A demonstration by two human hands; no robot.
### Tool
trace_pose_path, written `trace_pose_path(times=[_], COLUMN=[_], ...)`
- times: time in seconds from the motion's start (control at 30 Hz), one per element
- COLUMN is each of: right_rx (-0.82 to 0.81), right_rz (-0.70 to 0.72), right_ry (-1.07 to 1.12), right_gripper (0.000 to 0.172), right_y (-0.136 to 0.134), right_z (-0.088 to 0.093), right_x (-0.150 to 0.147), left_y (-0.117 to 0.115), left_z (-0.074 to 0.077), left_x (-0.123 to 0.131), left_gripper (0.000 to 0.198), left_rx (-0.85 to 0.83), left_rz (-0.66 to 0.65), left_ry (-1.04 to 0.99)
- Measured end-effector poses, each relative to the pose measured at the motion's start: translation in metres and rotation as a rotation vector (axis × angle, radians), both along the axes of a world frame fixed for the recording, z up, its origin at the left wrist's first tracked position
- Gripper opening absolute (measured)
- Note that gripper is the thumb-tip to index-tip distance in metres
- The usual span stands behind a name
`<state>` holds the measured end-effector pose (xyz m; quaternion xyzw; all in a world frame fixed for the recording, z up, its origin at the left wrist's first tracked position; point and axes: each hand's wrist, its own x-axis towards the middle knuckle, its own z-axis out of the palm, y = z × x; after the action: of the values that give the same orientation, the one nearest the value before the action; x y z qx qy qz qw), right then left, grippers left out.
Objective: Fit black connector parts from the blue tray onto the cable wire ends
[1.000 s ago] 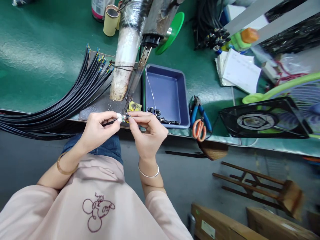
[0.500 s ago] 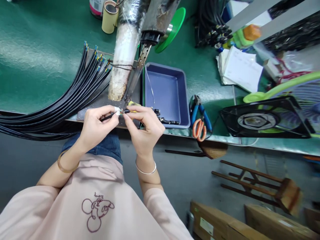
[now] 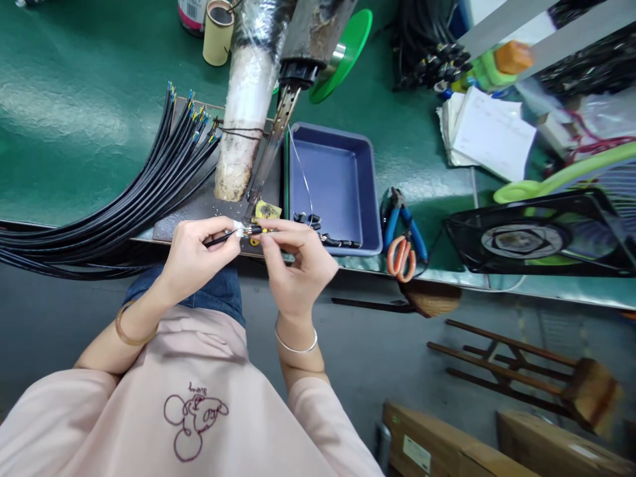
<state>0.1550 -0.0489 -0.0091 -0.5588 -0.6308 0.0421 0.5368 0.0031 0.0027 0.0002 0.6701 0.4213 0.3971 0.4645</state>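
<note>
My left hand (image 3: 201, 255) pinches a thin black cable (image 3: 218, 239) between thumb and forefinger, and its fingertips are wrapped in white. Against its end sits a small black connector with a metal part (image 3: 254, 229). The fingers of my right hand (image 3: 301, 265) are closed at the connector's other end; the exact grip is partly hidden. Just above both hands is the tip of a soldering iron (image 3: 268, 156), pointing down at the join. A yellow sponge (image 3: 268, 210) lies behind my right fingertips.
A bundle of black cables (image 3: 134, 199) with stripped coloured ends lies left. Beside the iron hangs a white-wrapped tube (image 3: 241, 132). To the right are a blue tray (image 3: 338, 185) with black connectors, blue pliers (image 3: 405, 225), orange-handled scissors (image 3: 400, 257), papers (image 3: 491, 132) and a black fan (image 3: 541, 235).
My right hand has shifted right and slightly down, and my left hand slightly right. More of the yellow sponge shows. The camera view has turned a little.
</note>
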Motion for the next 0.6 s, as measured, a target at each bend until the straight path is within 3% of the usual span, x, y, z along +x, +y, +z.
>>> trace_pose_path(times=[0.17, 0.27, 0.47, 0.6], right_rx=[0.146, 0.110, 0.058, 0.093], right_rz=[-0.143, -0.129, -0.074, -0.032], right_ry=[0.125, 0.194, -0.137, -0.189], right_gripper=[0.008, 0.015, 0.012, 0.013], right_y=[-0.013, -0.017, -0.013, -0.005], right_z=[0.006, 0.009, 0.007, 0.004], right_x=[0.001, -0.001, -0.005, -0.008], left_y=[-0.003, -0.004, -0.006, -0.003], left_z=[0.002, 0.002, 0.002, 0.004], left_x=[-0.001, -0.003, -0.006, -0.008], left_gripper=[0.014, 0.014, 0.014, 0.016], left_rx=[0.077, 0.114, 0.148, 0.032], left_rz=[0.014, 0.022, 0.001, -0.062], left_ry=[0.004, 0.014, 0.026, -0.020])
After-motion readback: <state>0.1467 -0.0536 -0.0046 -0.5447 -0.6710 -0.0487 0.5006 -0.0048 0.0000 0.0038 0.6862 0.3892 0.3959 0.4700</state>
